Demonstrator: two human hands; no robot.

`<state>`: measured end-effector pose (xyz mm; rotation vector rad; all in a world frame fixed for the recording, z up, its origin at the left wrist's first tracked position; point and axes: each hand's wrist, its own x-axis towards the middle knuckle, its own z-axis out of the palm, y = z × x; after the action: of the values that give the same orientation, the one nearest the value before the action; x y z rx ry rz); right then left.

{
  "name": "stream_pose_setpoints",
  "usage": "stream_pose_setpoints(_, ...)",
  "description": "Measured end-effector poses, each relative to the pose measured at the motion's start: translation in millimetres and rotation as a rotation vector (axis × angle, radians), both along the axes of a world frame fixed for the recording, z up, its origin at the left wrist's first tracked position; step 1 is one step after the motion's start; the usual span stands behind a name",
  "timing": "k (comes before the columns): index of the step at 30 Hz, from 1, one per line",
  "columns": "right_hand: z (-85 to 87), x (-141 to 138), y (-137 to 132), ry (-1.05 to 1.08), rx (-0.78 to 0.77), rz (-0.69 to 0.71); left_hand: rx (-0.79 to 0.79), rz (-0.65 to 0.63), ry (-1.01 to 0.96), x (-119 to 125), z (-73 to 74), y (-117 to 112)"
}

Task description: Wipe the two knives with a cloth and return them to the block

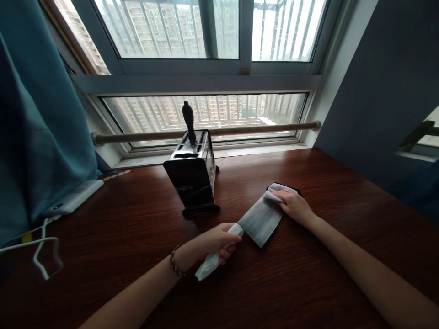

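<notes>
Now the left hand (214,238) is gripping the pale handle (210,265) of a wide knife (262,224) over the brown table (137,219), while the right hand (292,204), fingers together, is pinching white cloth (277,188) onto its far end, maybe wiping, so careful strokes are needed next.

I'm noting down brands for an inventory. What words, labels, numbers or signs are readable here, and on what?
None can be read.
Knife block: a faint mark on its front, too blurred to read.
White box: a small dark spot, too small to make out as any sign.
Blade: no lettering shows; the right hand and cloth hide part of it.
</notes>
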<state>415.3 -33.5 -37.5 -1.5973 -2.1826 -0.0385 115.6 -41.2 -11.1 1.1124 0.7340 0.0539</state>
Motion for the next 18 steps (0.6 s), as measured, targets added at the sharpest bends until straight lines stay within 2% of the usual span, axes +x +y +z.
stream_pose_setpoints(5, -1.4, 7.2, 1.2, -0.039, 0.051, -0.194, -0.005, 0.003, 0.006, 0.5, 0.1, -0.9)
stream_pose_setpoints(8, 0.3, 16.2, 3.3, 0.035, 0.107, -0.346, -0.013, 0.011, -0.001, 0.6, 1.8, -2.1)
stream_pose_setpoints(10, 6.8, 18.7, 2.9, 0.094, 0.154, -0.378, -0.026, 0.017, -0.005, 0.3, 2.4, -1.9)
stream_pose_setpoints(12, 17.0, 12.9, -1.7, 0.184, 0.192, -0.284, -0.047, 0.016, -0.008, -0.1, 2.5, -0.7)
stream_pose_setpoints(14, 27.5, -2.8, -11.6, 0.31, 0.196, -0.058, -0.072, 0.013, -0.013, -0.7, 2.8, 1.1)
stream_pose_setpoints(16, 34.0, -24.7, -25.0, 0.358, 0.109, 0.178, -0.1, 0.009, -0.022, -1.3, 3.5, 2.8)
stream_pose_setpoints(18, 34.7, -46.1, -37.7, 0.316, -0.027, 0.401, -0.126, 0.003, -0.031, -2.1, 4.0, 4.2)
